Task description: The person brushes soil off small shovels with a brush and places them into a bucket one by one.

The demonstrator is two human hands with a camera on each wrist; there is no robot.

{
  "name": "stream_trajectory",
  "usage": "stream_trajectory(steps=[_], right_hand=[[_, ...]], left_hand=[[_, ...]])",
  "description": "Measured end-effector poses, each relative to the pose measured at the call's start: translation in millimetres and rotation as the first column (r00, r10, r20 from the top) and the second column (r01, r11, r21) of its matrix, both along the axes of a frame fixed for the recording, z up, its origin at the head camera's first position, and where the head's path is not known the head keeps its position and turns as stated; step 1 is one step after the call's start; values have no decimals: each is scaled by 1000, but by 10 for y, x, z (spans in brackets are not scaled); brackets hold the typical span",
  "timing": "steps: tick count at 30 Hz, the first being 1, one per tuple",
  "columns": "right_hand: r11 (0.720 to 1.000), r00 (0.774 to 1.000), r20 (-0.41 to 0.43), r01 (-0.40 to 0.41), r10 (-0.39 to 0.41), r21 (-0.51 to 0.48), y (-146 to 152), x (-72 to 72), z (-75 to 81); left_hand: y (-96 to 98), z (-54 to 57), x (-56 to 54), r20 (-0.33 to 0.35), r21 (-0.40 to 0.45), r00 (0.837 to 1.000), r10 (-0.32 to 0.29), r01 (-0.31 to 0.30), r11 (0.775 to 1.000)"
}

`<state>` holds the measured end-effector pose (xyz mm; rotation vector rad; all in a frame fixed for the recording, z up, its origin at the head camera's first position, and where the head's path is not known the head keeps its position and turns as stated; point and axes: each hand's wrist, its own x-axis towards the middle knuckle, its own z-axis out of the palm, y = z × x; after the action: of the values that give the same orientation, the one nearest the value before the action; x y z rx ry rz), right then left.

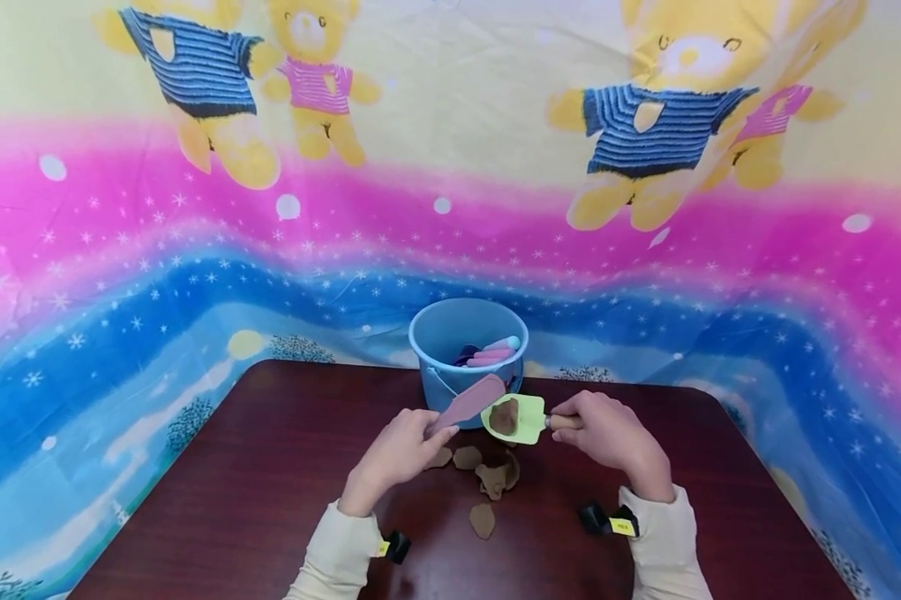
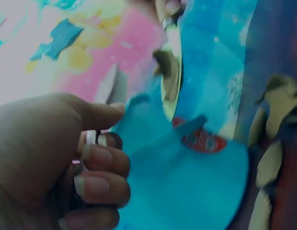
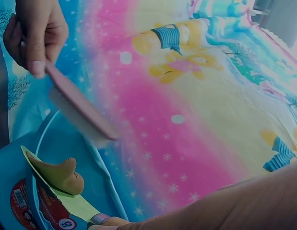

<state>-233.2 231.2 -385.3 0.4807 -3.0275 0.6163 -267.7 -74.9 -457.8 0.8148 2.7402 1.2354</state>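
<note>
My left hand (image 1: 397,450) grips the handle of a pink brush (image 1: 471,402), whose pale bristles show in the right wrist view. Wrapped round a wooden handle, my right hand (image 1: 608,429) holds a light green hand shovel (image 1: 531,419) in front of the bucket's rim. On its blade lies a curled brown piece (image 1: 504,417) of unclear material. The brush head (image 3: 86,112) is above the shovel, apart from the piece. Behind both tools stands a blue bucket (image 1: 433,387) with pink and dark objects (image 1: 491,354) inside.
Several more brown pieces (image 1: 483,520) lie scattered on the dark red-brown table (image 1: 300,450), between my forearms and before the bucket. A patterned cloth (image 1: 450,242) with teddy bears hangs close behind the table and along its sides. A red label (image 2: 203,140) is on the bucket.
</note>
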Motion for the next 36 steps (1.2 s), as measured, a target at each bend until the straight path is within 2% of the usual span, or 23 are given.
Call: stream_trajectory(steps=[3, 6, 12, 17, 22, 36], right_hand=[[1000, 1000, 0, -8, 8, -5, -26, 10, 1], [1000, 1000, 10, -10, 10, 0, -53, 20, 9], [1000, 1000, 11, 17, -17, -14, -65, 49, 33], [1000, 1000, 12, 25, -25, -4, -46, 55, 35], [999, 999, -7, 41, -41, 12, -12, 56, 32], [999, 999, -7, 44, -44, 2, 73, 83, 58]], left_hand=[[134, 16, 59, 9, 43, 999, -54, 53, 998], [280, 3, 110, -9, 66, 996, -89, 89, 994], [419, -60, 144, -7, 40, 995, -104, 104, 994], [387, -86, 123, -13, -42, 996, -84, 84, 996], [308, -98, 88, -46, -97, 998, -50, 45, 994], [15, -63, -6, -50, -102, 997, 55, -60, 993]])
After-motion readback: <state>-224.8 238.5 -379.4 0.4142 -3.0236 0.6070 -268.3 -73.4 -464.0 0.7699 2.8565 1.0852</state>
